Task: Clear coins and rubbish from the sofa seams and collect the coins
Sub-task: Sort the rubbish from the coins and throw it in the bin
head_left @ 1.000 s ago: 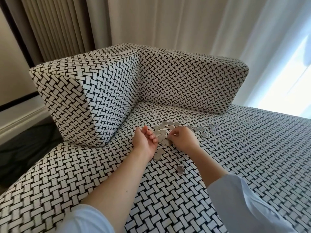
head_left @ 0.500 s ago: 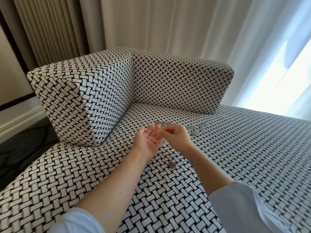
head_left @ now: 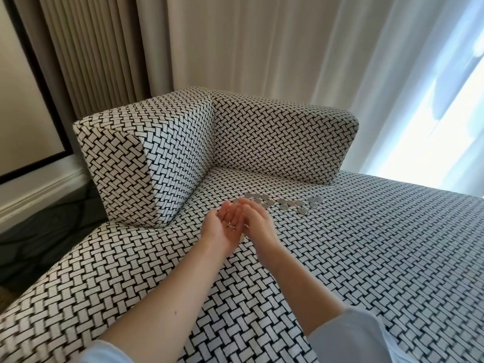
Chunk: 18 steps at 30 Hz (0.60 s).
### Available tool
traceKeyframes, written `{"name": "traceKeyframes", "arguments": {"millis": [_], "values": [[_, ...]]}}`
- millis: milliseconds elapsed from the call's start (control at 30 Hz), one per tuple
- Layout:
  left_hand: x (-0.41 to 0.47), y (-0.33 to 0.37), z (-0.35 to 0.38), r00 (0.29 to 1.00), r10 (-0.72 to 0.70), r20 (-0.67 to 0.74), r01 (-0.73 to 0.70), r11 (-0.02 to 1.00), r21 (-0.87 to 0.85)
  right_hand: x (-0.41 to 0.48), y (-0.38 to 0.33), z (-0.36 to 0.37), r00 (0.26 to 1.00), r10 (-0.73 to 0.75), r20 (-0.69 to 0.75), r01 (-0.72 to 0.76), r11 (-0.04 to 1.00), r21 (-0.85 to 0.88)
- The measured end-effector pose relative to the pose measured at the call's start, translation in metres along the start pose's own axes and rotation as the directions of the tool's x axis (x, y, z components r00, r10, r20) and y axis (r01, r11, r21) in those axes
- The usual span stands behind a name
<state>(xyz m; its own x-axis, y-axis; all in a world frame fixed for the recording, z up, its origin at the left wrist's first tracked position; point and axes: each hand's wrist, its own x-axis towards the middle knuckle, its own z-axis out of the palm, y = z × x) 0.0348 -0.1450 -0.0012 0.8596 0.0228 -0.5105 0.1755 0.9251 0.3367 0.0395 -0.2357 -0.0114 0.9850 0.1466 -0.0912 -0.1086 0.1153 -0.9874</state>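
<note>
Silver coins point(head_left: 282, 204) scattered loose on the sofa seat point(head_left: 366, 258), out in the open just in front of the backrest point(head_left: 275, 142), not down in the seam point(head_left: 262, 176). So: digging-out stage probably mostly done, collecting stage barely begun.

Left hand point(head_left: 222, 229) palm up just above the seat, grip loose and cupped, clamping nothing, with a couple of small shiny pieces point(head_left: 231, 226) resting in it. Probably coins, but too small to swear to.

Right hand point(head_left: 258, 226) pressed right up against it, back to the camera. Can't tell whether that grip is pinching a coin or empty.

Another stray coin point(head_left: 242, 239) peeking out just below the hands. No rubbish visible anywhere.

Guessing most of the scatter left to scoop up, plus one last look along the seam.
</note>
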Motion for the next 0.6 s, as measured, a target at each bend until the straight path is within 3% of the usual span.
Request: {"name": "traceKeyframes", "arguments": {"millis": [200, 400, 600], "values": [[-0.038, 0.042, -0.018, 0.989, 0.122, -0.081, -0.120, 0.992, 0.029, -0.015, 0.001, 0.062, 0.994, 0.097, 0.055, -0.102, 0.990, 0.101], [-0.085, 0.102, -0.067, 0.968, 0.219, -0.121, -0.222, 0.975, -0.007, -0.047, 0.006, 0.139, 0.966, 0.106, 0.237, -0.141, 0.981, 0.136], [-0.139, 0.173, -0.146, 0.892, 0.370, -0.259, -0.394, 0.918, -0.049, -0.093, 0.033, 0.245, 0.895, 0.174, 0.410, -0.250, 0.958, 0.138]]}}
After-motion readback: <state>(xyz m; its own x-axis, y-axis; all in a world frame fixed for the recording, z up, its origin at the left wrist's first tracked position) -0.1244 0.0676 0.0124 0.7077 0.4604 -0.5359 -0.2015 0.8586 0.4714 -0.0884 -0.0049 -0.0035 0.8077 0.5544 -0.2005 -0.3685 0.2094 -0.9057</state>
